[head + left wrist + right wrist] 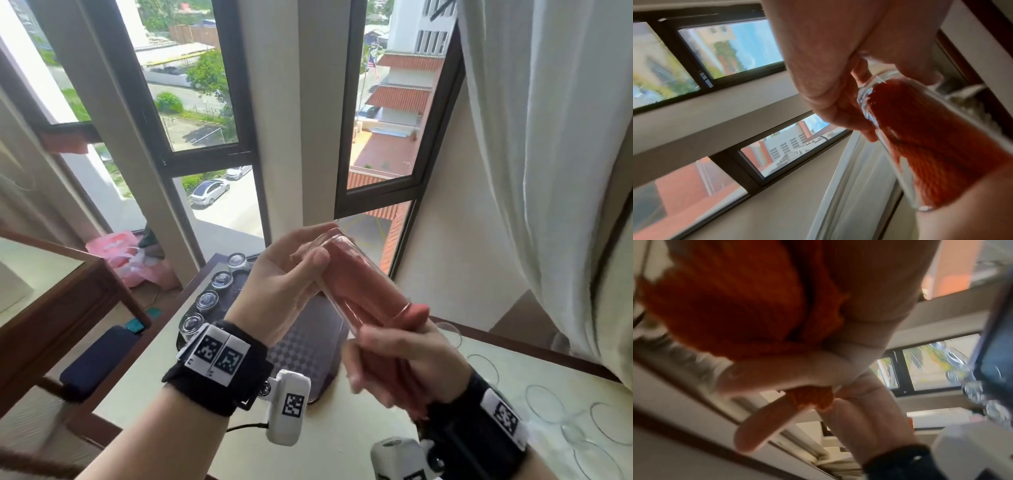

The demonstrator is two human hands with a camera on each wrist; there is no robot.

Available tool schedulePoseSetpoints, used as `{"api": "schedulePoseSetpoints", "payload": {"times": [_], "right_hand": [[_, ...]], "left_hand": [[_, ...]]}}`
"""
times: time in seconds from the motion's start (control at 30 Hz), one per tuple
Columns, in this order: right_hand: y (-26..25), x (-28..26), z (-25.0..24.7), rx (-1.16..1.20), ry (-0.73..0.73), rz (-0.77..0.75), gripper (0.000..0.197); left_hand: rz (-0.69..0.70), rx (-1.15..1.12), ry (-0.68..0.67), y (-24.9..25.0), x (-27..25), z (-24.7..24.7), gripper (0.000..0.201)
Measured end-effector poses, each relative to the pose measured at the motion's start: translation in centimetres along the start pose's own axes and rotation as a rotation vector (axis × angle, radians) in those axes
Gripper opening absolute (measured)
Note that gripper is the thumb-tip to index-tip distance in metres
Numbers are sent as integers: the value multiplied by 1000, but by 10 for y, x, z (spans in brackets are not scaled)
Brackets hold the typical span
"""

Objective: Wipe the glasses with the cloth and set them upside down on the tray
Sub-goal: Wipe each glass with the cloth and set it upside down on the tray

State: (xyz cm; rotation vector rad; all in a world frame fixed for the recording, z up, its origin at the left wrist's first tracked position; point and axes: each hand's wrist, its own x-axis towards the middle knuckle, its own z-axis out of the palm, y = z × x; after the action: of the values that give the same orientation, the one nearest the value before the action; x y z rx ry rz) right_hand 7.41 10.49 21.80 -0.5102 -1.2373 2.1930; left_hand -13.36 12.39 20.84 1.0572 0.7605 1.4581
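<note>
Looking down from the head view, we see a dark tray (318, 373) with a checkered surface and raised rim on the pale table (342, 438), and along its left edge a row of four clear glasses (209, 301) standing upside down, thick bases up. To the right on the table stand more clear glasses (544, 404), visible mainly as thin round rims. A white curtain (548, 171) hangs at the right, dark-framed windows (205, 150) fill the background, and a wooden chair with a dark blue seat (99, 359) sits at the left. A crumpled pink plastic bag (126, 257) lies by the window beyond it.

Our two forearms and the raised glass stand between the camera and much of the tray.

The tall, straight-sided glass (363, 274) is held in the air above the tray, tilted, its thick base toward the windows. Our left hand (284, 281) curls round the base end, thumb and fingers wrapped on it. The orange-red cloth (370, 284), a soft ribbed weave, is stuffed inside and fills the glass. Our right hand (394, 359) grips the cloth at the mouth of the glass, fingers closed round the bunched fabric; it is motion-blurred.
</note>
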Motion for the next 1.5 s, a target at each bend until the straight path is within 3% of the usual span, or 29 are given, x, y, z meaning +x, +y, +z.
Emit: {"api": "schedulePoseSetpoints", "payload": {"times": [0.07, 0.1, 0.2, 0.27, 0.4, 0.53, 0.6, 0.63, 0.77, 0.87, 1.0, 1.13, 1.23, 1.5], "right_hand": [[9, 12, -4, 187, -79, -72, 64], [13, 20, -6, 235, -72, -109, 63], [26, 42, -7, 325, 172, -105, 42], [34, 56, -6, 269, 379, -77, 39], [51, 81, -1, -279, 681, -72, 35], [79, 100, -17, -936, 780, -178, 48], [95, 106, -33, -1346, 760, -147, 53], [101, 109, -39, -1440, 746, -127, 51], [125, 116, -60, -1451, 608, -175, 26], [142, 117, -73, -1502, 595, -104, 7], [156, 113, -78, -1519, 657, 19, 7], [156, 105, -77, -1496, 716, -3, 22], [156, 98, -73, -1477, 740, -4, 36], [168, 77, -69, -1371, 828, 20, 43]], "left_hand": [[-7, -35, -37, 0, 3, -16, 64], [-20, -29, -44, 1, 3, -24, 65], [-42, 201, -7, 5, -2, -49, 67], [-33, 429, 21, 3, -8, -63, 65], [-73, 597, 109, -10, -17, -93, 59], [-119, 699, 156, -5, -5, -121, 54], [-131, 771, 167, -2, 8, -141, 57], [-138, 827, 186, -3, 17, -154, 61], [-205, 1053, 280, -16, 65, -201, 63], [-257, 1184, 254, -39, 104, -227, 61], [-342, 1392, 133, -86, 145, -254, 63], [-418, 1498, 40, -133, 169, -275, 58], [-445, 1531, 2, -155, 179, -283, 60], [-466, 1497, -11, -179, 189, -285, 57]]}}
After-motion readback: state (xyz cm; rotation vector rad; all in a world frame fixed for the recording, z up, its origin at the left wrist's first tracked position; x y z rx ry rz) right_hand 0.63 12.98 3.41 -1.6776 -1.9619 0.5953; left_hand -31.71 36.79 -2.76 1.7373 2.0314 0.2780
